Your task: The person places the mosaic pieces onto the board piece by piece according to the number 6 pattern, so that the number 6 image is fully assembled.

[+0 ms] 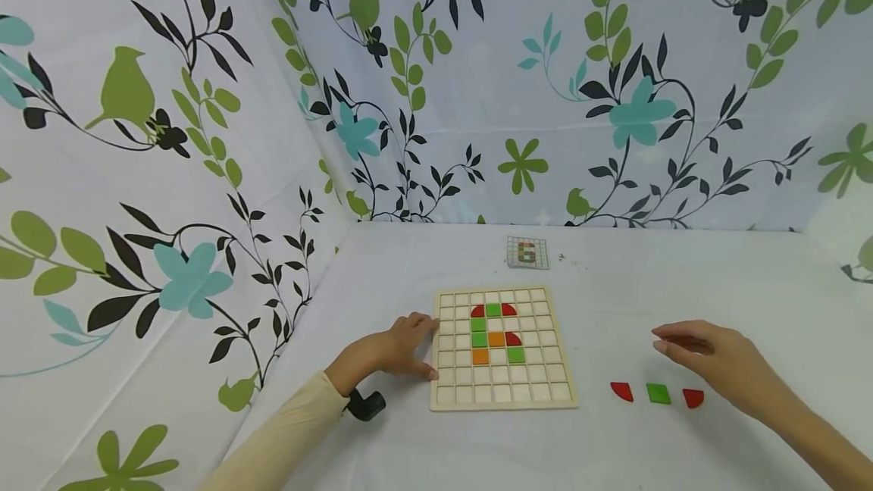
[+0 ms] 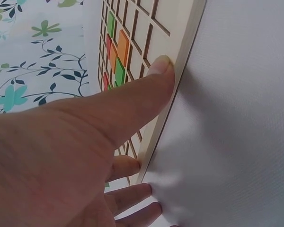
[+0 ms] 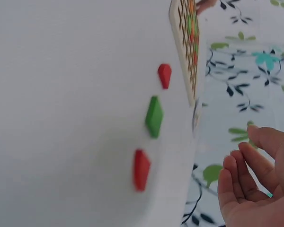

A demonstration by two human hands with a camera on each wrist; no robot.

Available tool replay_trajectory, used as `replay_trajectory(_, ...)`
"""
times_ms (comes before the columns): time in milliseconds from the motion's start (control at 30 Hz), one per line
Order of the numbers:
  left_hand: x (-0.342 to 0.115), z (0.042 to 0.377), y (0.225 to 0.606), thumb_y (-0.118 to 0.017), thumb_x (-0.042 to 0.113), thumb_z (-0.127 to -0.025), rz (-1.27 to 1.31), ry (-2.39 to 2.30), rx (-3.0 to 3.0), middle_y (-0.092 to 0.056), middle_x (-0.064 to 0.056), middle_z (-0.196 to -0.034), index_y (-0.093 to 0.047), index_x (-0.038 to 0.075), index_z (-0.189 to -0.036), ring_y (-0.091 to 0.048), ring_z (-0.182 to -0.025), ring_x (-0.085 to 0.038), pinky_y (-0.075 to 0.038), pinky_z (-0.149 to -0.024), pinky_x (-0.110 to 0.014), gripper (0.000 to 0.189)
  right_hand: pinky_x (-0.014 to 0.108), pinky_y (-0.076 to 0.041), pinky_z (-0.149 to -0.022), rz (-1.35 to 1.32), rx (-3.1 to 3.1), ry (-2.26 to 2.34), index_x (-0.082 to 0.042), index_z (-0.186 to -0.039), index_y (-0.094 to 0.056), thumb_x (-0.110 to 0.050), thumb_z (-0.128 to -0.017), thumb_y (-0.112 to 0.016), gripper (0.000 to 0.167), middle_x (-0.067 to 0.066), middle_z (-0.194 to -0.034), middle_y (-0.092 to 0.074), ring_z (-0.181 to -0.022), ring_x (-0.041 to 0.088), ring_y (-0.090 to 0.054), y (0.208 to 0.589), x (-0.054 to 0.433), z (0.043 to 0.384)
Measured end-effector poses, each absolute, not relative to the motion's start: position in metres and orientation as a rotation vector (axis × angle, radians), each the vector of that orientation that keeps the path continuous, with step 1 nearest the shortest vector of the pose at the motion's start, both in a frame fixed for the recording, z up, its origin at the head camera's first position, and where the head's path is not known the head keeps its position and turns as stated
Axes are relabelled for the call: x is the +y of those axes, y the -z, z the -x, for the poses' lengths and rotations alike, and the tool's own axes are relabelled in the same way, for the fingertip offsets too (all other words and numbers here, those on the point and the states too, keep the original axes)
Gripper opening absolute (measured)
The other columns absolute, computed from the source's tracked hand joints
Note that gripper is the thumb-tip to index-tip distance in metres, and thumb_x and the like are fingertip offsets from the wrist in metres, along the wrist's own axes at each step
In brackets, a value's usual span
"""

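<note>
A square wooden grid board (image 1: pixel 501 404) lies on the white cloth, with several green, red and orange tiles set in its cells. My left hand (image 1: pixel 398 347) rests at the board's left edge. In the left wrist view its thumb (image 2: pixel 163 71) lies on the wooden border, with the fingers spread along the edge. Over on the right, my right hand (image 1: pixel 716 358) hovers above the cloth, thumb and fingertips apart with nothing between them. In front of it lie a red quarter-round tile (image 1: pixel 622 391), a green square tile (image 1: pixel 658 393) and another red quarter-round tile (image 1: pixel 693 398) in a row.
Behind the board lies a small card (image 1: pixel 527 252) showing a grid with a coloured pattern. A dark object (image 1: pixel 366 405) shows beside the left wrist. Patterned curtains (image 1: pixel 436 112) hang at the back and along the left side.
</note>
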State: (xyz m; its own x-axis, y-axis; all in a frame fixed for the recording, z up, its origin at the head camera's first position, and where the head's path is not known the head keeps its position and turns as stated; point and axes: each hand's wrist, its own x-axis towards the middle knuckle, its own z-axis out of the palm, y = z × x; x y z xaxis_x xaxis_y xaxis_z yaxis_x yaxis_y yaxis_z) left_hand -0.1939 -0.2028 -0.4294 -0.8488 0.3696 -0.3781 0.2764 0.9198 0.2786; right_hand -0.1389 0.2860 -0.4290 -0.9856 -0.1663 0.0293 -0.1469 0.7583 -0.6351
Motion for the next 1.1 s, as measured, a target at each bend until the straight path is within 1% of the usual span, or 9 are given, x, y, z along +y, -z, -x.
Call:
replay_trajectory(133, -0.203, 0.193, 0.428, -0.086, 0.046, -0.088, -0.461, -0.3, 2.645, -0.037, -0.013, -0.163, -0.037, 0.011, -0.162, -0.036, -0.151, -0.033, -0.041, -0.119, -0.052, 0.096, 0.033, -0.064, -0.078, 0.133, 2.818, 1.072, 0.0, -0.137, -0.066, -0.042, -0.103, -0.069, 0.054, 0.019, -0.127, -0.073, -0.107, 0.029, -0.072, 0.444, 0.308, 0.132)
replay_trajectory(200, -0.202, 0.193, 0.427, -0.086, 0.046, -0.088, -0.458, -0.3, 2.643, -0.037, -0.013, -0.163, -0.037, 0.012, -0.162, -0.036, -0.151, -0.032, -0.041, -0.119, -0.052, 0.095, 0.031, -0.063, -0.078, 0.103, 2.774, 1.073, 0.002, -0.139, -0.064, -0.041, -0.103, -0.07, 0.057, 0.019, -0.128, -0.073, -0.104, 0.019, -0.072, 0.453, 0.317, 0.129)
replay_trajectory(300, -0.202, 0.194, 0.427, -0.086, 0.046, -0.088, -0.455, -0.3, 2.644, -0.038, -0.013, -0.163, -0.037, 0.011, -0.162, -0.036, -0.151, -0.033, -0.041, -0.119, -0.053, 0.095, 0.029, -0.063, -0.08, 0.112, 2.74, 1.049, 0.005, -0.14, -0.061, -0.038, -0.101, -0.073, 0.059, 0.023, -0.132, -0.07, -0.102, 0.015, -0.072, 0.465, 0.325, 0.126)
replay_trajectory(400, -0.203, 0.194, 0.426, -0.086, 0.046, -0.088, -0.459, -0.299, 2.644, -0.038, -0.014, -0.163, -0.037, 0.011, -0.162, -0.037, -0.15, -0.033, -0.041, -0.119, -0.053, 0.096, 0.023, -0.061, -0.081, 0.126, 2.738, 1.006, 0.006, -0.14, -0.061, -0.037, -0.1, -0.075, 0.06, 0.027, -0.136, -0.067, -0.101, 0.008, -0.071, 0.472, 0.33, 0.124)
replay_trajectory(567, -0.204, 0.195, 0.428, -0.085, 0.047, -0.089, -0.469, -0.303, 2.638, -0.037, -0.014, -0.164, -0.036, 0.011, -0.163, -0.036, -0.151, -0.033, -0.04, -0.119, -0.053, 0.096, 0.012, -0.053, -0.077, 0.158, 2.778, 0.973, 0.004, -0.137, -0.065, -0.034, -0.098, -0.078, 0.057, 0.025, -0.133, -0.068, -0.091, -0.014, -0.061, 0.479, 0.333, 0.121)
replay_trajectory(667, -0.203, 0.196, 0.429, -0.085, 0.047, -0.089, -0.472, -0.3, 2.638, -0.037, -0.014, -0.164, -0.036, 0.012, -0.163, -0.036, -0.151, -0.033, -0.04, -0.12, -0.053, 0.096, 0.012, -0.054, -0.078, 0.169, 2.788, 0.959, 0.002, -0.136, -0.066, -0.035, -0.096, -0.079, 0.056, 0.023, -0.133, -0.069, -0.091, -0.016, -0.058, 0.481, 0.335, 0.119)
replay_trajectory(833, -0.202, 0.194, 0.427, -0.086, 0.046, -0.088, -0.469, -0.301, 2.642, -0.038, -0.014, -0.163, -0.037, 0.011, -0.162, -0.036, -0.151, -0.033, -0.041, -0.119, -0.053, 0.096, 0.013, -0.052, -0.078, 0.166, 2.838, 0.916, -0.004, -0.134, -0.068, -0.042, -0.091, -0.083, 0.059, 0.017, -0.132, -0.069, -0.095, -0.007, -0.063, 0.483, 0.333, 0.116)
replay_trajectory(933, -0.201, 0.193, 0.425, -0.086, 0.045, -0.088, -0.461, -0.308, 2.639, -0.038, -0.014, -0.163, -0.037, 0.011, -0.162, -0.036, -0.151, -0.033, -0.04, -0.119, -0.053, 0.095, 0.013, -0.05, -0.078, 0.182, 2.896, 0.88, -0.007, -0.13, -0.071, -0.043, -0.088, -0.086, 0.057, 0.011, -0.127, -0.07, -0.095, -0.006, -0.062, 0.485, 0.33, 0.115)
replay_trajectory(1100, -0.202, 0.193, 0.426, -0.087, 0.044, -0.088, -0.461, -0.318, 2.639, -0.038, -0.014, -0.163, -0.038, 0.011, -0.162, -0.037, -0.151, -0.033, -0.04, -0.119, -0.054, 0.095, 0.012, -0.051, -0.078, 0.248, 2.972, 0.842, -0.01, -0.121, -0.074, -0.03, -0.085, -0.089, 0.044, 0.004, -0.118, -0.071, -0.091, -0.014, -0.056, 0.486, 0.327, 0.112)
